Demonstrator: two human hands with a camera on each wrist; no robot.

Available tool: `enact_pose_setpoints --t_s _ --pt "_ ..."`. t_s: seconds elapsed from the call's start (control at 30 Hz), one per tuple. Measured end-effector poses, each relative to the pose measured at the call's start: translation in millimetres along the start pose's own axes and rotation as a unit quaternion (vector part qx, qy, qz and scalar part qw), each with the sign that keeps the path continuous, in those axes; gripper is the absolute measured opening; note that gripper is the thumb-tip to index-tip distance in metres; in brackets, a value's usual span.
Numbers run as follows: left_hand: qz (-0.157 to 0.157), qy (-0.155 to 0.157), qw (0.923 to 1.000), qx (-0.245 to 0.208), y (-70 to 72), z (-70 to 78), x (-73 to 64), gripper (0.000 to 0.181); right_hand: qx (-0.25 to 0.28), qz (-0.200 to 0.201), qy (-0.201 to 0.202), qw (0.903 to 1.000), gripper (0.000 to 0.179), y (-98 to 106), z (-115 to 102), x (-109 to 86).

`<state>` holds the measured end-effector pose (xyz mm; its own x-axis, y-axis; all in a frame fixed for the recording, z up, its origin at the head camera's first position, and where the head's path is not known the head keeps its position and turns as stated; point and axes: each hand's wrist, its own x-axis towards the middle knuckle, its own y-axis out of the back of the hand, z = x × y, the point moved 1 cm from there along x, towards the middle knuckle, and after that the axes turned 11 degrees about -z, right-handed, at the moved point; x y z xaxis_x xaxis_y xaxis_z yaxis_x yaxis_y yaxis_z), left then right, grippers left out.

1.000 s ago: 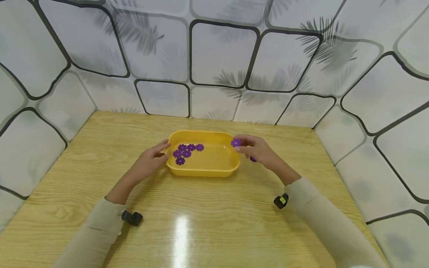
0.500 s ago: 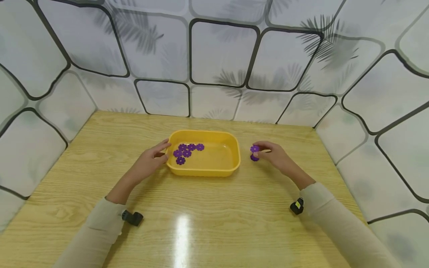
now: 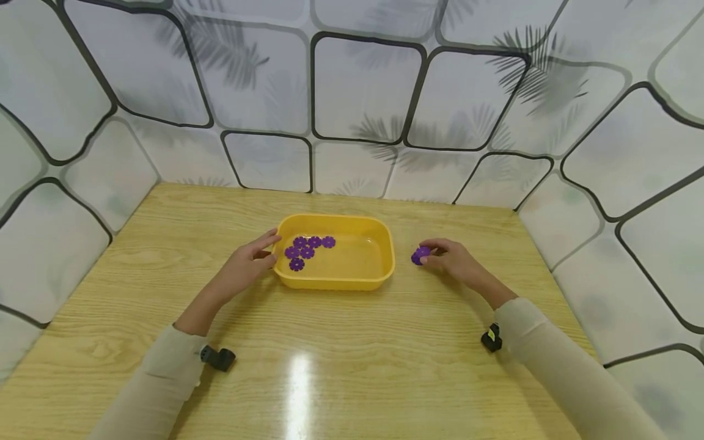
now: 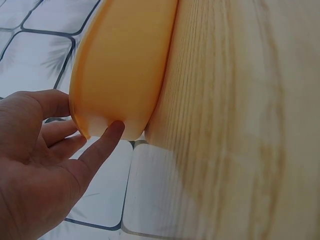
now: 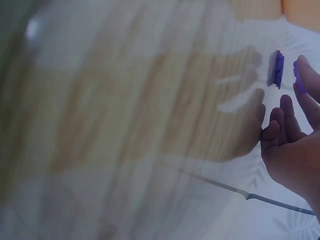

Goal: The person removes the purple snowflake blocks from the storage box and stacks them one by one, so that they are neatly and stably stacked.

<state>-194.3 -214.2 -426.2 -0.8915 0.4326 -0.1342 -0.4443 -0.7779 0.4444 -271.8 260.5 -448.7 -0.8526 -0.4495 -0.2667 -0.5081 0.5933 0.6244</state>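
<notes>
A yellow plastic tray [image 3: 335, 283] lies on the table with several purple flower-shaped discs [image 3: 299, 252] spread flat in its left part. My left hand [image 3: 242, 269] holds the tray's left end, a fingertip over the rim and the thumb [image 4: 115, 129] against the outer wall. Right of the tray, my right hand [image 3: 448, 260] pinches a purple flower-shaped disc [image 3: 423, 252] between thumb and fingers. That disc overlaps another purple piece [image 3: 415, 259] on the tabletop. In the right wrist view the held disc [image 5: 298, 76] appears apart from the lower piece [image 5: 278, 70].
The wooden table [image 3: 352, 354] meets a patterned wall covering [image 3: 363, 91] at the back and both sides. A small black camera sits at each wrist, one on the left [image 3: 218, 358] and one on the right [image 3: 491, 338].
My right hand has moved right, away from the tray's right rim, with the purple disc, then lowered it over the piece on the table. My left hand and the tray have stayed put.
</notes>
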Motion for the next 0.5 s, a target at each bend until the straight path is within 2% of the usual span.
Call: enact_pose_setpoints --t_s 0.5 --pt "-0.002 0.005 1.0000 -0.005 0.1 -0.5 -0.2 0.055 -0.039 -0.004 0.010 0.9992 0.050 -0.6 -2.0 4.8"
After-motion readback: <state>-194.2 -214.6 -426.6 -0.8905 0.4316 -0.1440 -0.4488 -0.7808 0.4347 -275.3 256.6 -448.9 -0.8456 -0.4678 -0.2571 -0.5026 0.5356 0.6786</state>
